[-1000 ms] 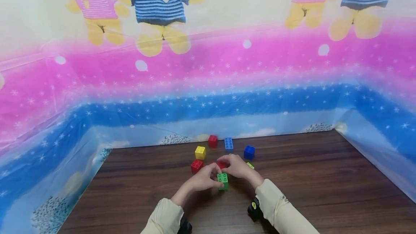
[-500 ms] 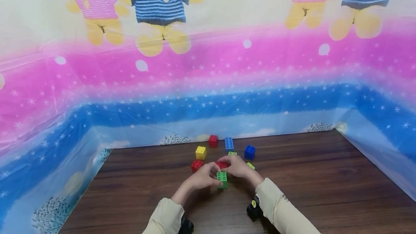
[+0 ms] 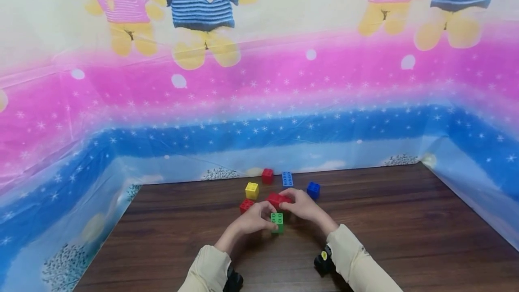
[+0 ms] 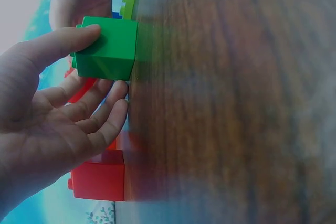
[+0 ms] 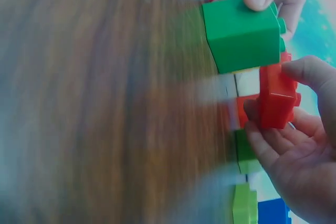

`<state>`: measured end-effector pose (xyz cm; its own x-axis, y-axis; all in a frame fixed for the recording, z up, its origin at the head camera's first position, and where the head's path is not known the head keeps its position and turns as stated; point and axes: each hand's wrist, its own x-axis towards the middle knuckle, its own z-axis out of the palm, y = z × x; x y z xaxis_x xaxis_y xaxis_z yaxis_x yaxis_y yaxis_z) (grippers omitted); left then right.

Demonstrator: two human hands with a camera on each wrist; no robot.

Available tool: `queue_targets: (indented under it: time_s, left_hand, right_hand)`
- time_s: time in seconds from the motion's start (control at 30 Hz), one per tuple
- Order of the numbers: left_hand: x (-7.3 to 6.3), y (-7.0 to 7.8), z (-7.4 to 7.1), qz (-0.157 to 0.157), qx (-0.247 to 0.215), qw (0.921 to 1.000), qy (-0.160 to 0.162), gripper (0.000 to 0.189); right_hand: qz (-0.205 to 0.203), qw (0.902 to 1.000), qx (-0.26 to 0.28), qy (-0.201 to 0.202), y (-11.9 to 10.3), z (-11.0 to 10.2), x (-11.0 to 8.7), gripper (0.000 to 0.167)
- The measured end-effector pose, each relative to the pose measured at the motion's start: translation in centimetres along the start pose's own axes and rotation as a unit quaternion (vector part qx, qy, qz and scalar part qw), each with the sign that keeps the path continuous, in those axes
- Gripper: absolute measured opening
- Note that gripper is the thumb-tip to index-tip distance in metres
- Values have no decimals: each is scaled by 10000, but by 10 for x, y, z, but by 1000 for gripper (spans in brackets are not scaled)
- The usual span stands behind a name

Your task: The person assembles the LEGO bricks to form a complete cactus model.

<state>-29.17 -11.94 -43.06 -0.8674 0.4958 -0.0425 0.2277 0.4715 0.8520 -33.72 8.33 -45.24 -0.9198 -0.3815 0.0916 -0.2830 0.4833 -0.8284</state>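
Observation:
My left hand (image 3: 252, 218) pinches a green brick (image 3: 277, 223) near the table's middle, its thumb lying on the side seen in the left wrist view. Studs face up in the head view. Just beyond it, my right hand (image 3: 304, 206) holds a red brick (image 5: 277, 95) between thumb and fingers. That brick looks raised off the table in the right wrist view, close to the green one; whether the two touch I cannot tell. A second red brick (image 4: 98, 181) stands beside my left hand. Part of the held red brick is hidden by the right fingers in the head view.
Behind the hands are a yellow brick (image 3: 252, 190), another red brick (image 3: 267, 175), a light blue brick (image 3: 287, 179) and a dark blue brick (image 3: 313, 190). A light green brick (image 5: 242, 205) stands near my right hand. Printed cloth (image 3: 259, 148) borders the wooden table (image 3: 385, 220).
My right hand has lifted the red brick slightly, and more of it shows. The light green bricks near that hand are now hidden in the head view. My left hand has barely moved.

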Motion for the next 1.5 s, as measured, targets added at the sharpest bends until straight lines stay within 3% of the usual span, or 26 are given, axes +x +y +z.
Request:
queue_targets:
  time_s: [0.2,0.43,0.6,1.0,1.5]
  left_hand:
    - [2,2,0,-7,-39,10000,56,31]
    - [-2,2,1,-236,70,9991,353,32]
    - [-2,0,0,-326,140,9982,482,33]
    - [6,5,-3,-289,577,9969,455,36]
    - [8,4,-4,-334,175,9989,273,38]
  right_hand:
    - [-144,9996,182,176,0,-14,-6,33]
    - [-521,9974,491,-125,1,-23,-15,47]
    - [-659,9961,513,-271,0,-23,-22,43]
    - [-774,9951,304,-543,-8,-19,-29,42]
    - [-624,9938,306,-865,-8,-17,-29,41]
